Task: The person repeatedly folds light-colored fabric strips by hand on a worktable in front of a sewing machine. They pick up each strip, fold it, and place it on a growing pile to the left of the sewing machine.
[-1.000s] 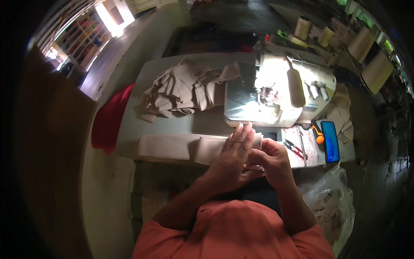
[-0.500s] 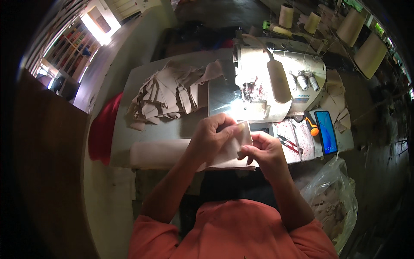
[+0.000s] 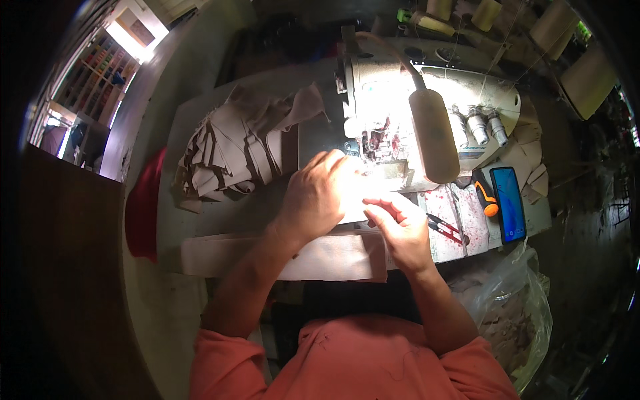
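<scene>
Both my hands are at the front of a brightly lit sewing machine [image 3: 400, 87], close to its needle area. My left hand [image 3: 317, 200] is closed over a pale piece of fabric [image 3: 353, 212], its back toward me and its fingertips lost in the glare. Thumb and fingers of my right hand [image 3: 403, 230] pinch together at the right edge of that piece. Glare hides much of the fabric's outline. Below my wrists, a long beige fabric strip [image 3: 333, 259] lies along the table's front edge.
Beige cut pieces [image 3: 230, 147] are heaped at left. A lamp [image 3: 433, 137] hangs over the machine. Red-handled snips [image 3: 447, 230], an orange-handled tool [image 3: 490, 208] and a phone [image 3: 508, 203] lie at right. A plastic bag of scraps [image 3: 513, 320] hangs below; thread cones [image 3: 587, 80] stand behind.
My hands have moved the fabric piece forward from above the front strip into the light by the machine. The left hand has turned over it. The view has shifted slightly.
</scene>
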### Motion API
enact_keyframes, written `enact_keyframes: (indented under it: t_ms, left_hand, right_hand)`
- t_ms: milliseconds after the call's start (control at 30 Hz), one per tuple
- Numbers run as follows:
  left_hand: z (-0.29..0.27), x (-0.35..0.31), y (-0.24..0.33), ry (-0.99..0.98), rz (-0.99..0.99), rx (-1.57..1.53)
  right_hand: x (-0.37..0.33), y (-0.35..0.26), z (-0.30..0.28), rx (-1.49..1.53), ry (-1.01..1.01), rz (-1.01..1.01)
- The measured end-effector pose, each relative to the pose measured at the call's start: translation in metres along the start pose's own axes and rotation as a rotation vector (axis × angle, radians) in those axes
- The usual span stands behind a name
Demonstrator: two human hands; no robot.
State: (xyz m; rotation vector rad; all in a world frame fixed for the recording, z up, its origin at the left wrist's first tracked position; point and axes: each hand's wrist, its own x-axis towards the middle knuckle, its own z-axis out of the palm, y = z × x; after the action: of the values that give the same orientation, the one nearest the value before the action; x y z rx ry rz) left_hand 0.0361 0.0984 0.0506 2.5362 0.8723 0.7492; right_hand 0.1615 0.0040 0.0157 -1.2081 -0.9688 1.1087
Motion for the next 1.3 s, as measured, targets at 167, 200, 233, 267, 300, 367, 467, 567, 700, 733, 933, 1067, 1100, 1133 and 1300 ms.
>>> enact_keyframes:
  t_ms: [167,200,233,267,300,367,467,567,700,733,933,1067,1100,1133,1300]
  left_hand:
    - [-0.002,0.006,-0.002,0.005,0.037,0.073]
    - [-0.001,0.001,0.002,0.063,0.088,0.133]
    - [0.001,-0.008,0.007,0.119,0.14,0.192]
    - [0.002,-0.013,0.01,0.179,0.189,0.252]
    - [0.006,-0.014,0.005,0.137,0.163,0.216]
    - [0.011,-0.018,-0.005,0.059,0.108,0.145]
    - [0.008,0.002,-0.026,0.05,0.029,-0.01]
    - [0.008,0.026,-0.049,0.104,0.165,0.114]
    - [0.005,0.053,-0.083,0.256,0.489,0.535]
    - [-0.001,0.053,-0.09,0.265,0.437,0.441]
    - [-0.002,-0.056,0.024,0.19,0.171,0.265]
    - [0.047,-0.102,0.059,0.034,-0.124,0.292]
    - [0.047,-0.102,0.058,0.032,-0.143,0.272]
    - [0.047,-0.103,0.056,0.086,-0.152,0.152]
    - [0.039,-0.105,0.049,0.262,-0.134,-0.231]
  right_hand:
    - [0.005,-0.001,0.002,0.083,0.015,0.034]
    - [0.005,-0.001,0.002,0.052,0.018,0.028]
    - [0.005,-0.001,0.002,0.021,0.023,0.022]
    - [0.005,-0.004,0.006,0.094,0.029,0.039]
    - [0.006,-0.003,0.005,0.07,0.024,0.049]
    - [0.007,-0.003,0.002,0.017,0.011,0.065]
    - [-0.005,0.001,-0.003,0.033,0.106,-0.019]
    - [-0.025,-0.004,-0.013,0.049,0.145,0.008]
    - [-0.046,-0.002,-0.022,0.045,0.108,-0.021]
    - [-0.05,-0.005,-0.021,0.046,0.097,-0.029]
    - [-0.064,-0.002,-0.041,-0.023,0.172,-0.012]
    - [-0.067,-0.01,-0.036,-0.058,0.128,-0.008]
    - [-0.068,-0.013,-0.035,-0.066,0.131,-0.003]
    - [-0.069,-0.015,-0.034,-0.073,0.134,0.002]
    - [-0.055,-0.023,-0.017,-0.239,-0.059,0.215]
